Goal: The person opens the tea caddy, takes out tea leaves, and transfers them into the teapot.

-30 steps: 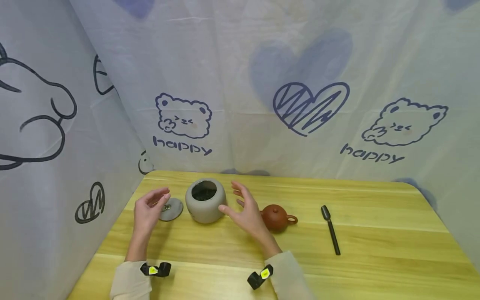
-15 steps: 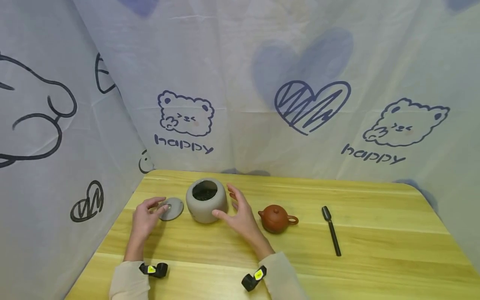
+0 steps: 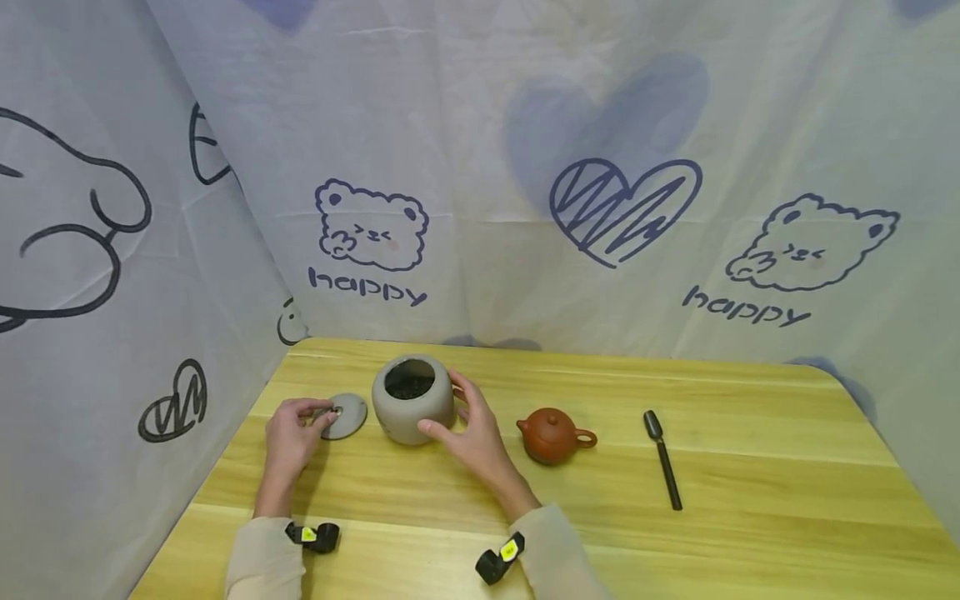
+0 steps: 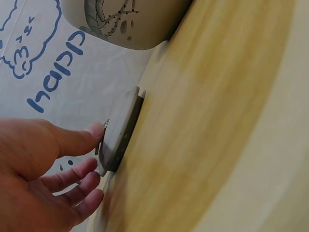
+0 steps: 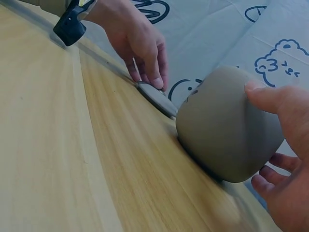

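Observation:
A grey round jar (image 3: 408, 408) stands upright on the table, its wide mouth uncovered and dark contents inside. My right hand (image 3: 474, 433) grips its right side, thumb on the front and fingers round the back; the right wrist view shows the thumb on the jar's wall (image 5: 227, 125). Left of the jar, the flat grey lid (image 3: 348, 417) lies on the table. My left hand (image 3: 291, 433) pinches the small metal knob at its centre between thumb and forefinger. In the left wrist view the thumb presses that knob (image 4: 104, 130), while the other fingers hang near the lid's edge.
A reddish-brown teapot (image 3: 551, 436) stands right of my right hand, its handle pointing right. Farther right lies a dark tea scoop (image 3: 663, 461). A printed cloth (image 3: 495, 167) hangs behind the wooden table (image 3: 772, 467) and along its left side.
My left hand has come down onto the lid's knob. My right hand has moved left and closed round the jar. Jar, lid, teapot and scoop stay in place.

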Motion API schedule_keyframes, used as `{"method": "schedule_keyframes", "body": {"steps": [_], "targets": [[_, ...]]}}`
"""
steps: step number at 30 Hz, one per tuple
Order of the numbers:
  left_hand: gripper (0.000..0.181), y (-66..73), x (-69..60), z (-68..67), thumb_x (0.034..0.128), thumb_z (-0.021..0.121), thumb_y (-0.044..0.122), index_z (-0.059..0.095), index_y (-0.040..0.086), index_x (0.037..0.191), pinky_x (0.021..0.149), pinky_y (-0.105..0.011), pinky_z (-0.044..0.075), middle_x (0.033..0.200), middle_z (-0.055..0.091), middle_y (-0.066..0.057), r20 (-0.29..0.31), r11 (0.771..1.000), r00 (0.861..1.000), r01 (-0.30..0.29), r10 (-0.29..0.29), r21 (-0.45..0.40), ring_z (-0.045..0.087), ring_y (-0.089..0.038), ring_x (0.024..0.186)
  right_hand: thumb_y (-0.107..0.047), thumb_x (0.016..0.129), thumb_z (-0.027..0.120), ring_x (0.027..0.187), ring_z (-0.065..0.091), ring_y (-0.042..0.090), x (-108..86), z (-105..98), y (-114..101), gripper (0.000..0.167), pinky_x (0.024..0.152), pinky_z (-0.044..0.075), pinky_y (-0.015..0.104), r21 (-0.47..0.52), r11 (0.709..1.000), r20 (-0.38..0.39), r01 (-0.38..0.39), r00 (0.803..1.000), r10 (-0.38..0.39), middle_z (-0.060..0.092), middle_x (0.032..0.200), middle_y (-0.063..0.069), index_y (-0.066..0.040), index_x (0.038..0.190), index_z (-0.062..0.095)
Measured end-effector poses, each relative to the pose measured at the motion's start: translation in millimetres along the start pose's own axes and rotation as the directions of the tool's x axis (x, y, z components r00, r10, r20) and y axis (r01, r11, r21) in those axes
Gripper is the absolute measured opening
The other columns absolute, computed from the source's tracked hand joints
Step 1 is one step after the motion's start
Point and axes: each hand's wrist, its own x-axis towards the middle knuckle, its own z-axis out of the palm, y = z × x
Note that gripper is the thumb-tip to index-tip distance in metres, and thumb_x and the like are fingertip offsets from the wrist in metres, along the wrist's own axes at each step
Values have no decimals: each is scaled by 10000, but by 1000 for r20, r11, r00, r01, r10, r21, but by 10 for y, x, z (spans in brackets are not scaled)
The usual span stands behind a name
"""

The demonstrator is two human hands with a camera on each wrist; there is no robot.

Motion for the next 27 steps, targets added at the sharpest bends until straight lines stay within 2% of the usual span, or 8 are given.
{"method": "schedule_keyframes", "body": {"steps": [4, 9, 12, 15, 18, 21, 24, 27], "targets": [[177, 5, 24, 3, 932, 754, 42, 753, -60, 1076, 891, -537, 502, 1085, 675, -251, 0, 1000, 1000, -6, 6, 21, 642, -412, 995, -286, 885, 841, 1399, 444, 256, 9, 19, 1, 852, 1140, 423, 476, -1, 1000, -13, 12, 1000, -12, 413, 1575, 12, -122, 1581, 377], [156, 30, 45, -7, 921, 765, 39, 757, -33, 1059, 710, -313, 554, 950, 728, -172, 4, 1000, 1000, -3, 3, 19, 703, -337, 885, -281, 889, 838, 1384, 460, 285, 15, 26, -6, 830, 1118, 444, 488, -2, 1000, -25, 22, 999, -22, 431, 1560, 45, -112, 1570, 395], [155, 55, 52, -18, 909, 773, 24, 764, -37, 1051, 677, -275, 570, 927, 746, -167, -8, 1000, 1000, -10, 10, 5, 728, -341, 870, -293, 885, 840, 1384, 461, 261, 17, 22, -14, 833, 1118, 448, 467, -8, 1000, -25, 10, 1000, -10, 429, 1561, 24, -136, 1572, 395], [159, 75, 49, -27, 907, 779, 33, 776, -37, 1049, 703, -268, 576, 930, 765, -173, -21, 1000, 1000, -13, 13, -2, 742, -334, 867, -301, 885, 839, 1385, 462, 245, 17, 22, -3, 831, 1117, 451, 455, -15, 1000, -25, 5, 1000, -5, 429, 1561, 10, -147, 1572, 397], [170, 88, 49, -40, 907, 790, 61, 789, -28, 1051, 679, -195, 543, 933, 772, -169, -24, 1000, 1000, 13, -13, -13, 748, -280, 845, -300, 884, 841, 1383, 465, 250, 13, 23, 2, 828, 1115, 452, 464, -18, 1000, -31, 6, 1000, -6, 434, 1558, 9, -145, 1570, 404], [192, 103, 51, -60, 898, 804, 78, 792, -31, 1056, 605, -134, 506, 926, 772, -170, -16, 997, 998, 58, -58, -45, 729, -151, 767, -293, 881, 844, 1382, 466, 269, 11, 27, 7, 828, 1112, 452, 486, -19, 1000, -37, 11, 999, -12, 438, 1557, 19, -138, 1568, 408], [205, 115, 55, -86, 888, 814, 75, 790, -42, 1053, 555, -135, 519, 921, 770, -180, -11, 990, 994, 103, -105, -98, 675, -19, 693, -294, 883, 842, 1381, 468, 273, 8, 33, 13, 830, 1112, 452, 486, -22, 1000, -37, 13, 999, -14, 437, 1558, 17, -130, 1569, 404], [213, 142, 57, -130, 879, 819, 71, 789, -48, 1053, 550, -139, 526, 911, 770, -182, -8, 982, 991, 132, -135, -131, 673, -1, 650, -302, 888, 836, 1382, 468, 261, 2, 30, 0, 830, 1114, 453, 467, -26, 1000, -34, 10, 999, -11, 434, 1561, 11, -132, 1572, 397]]}}
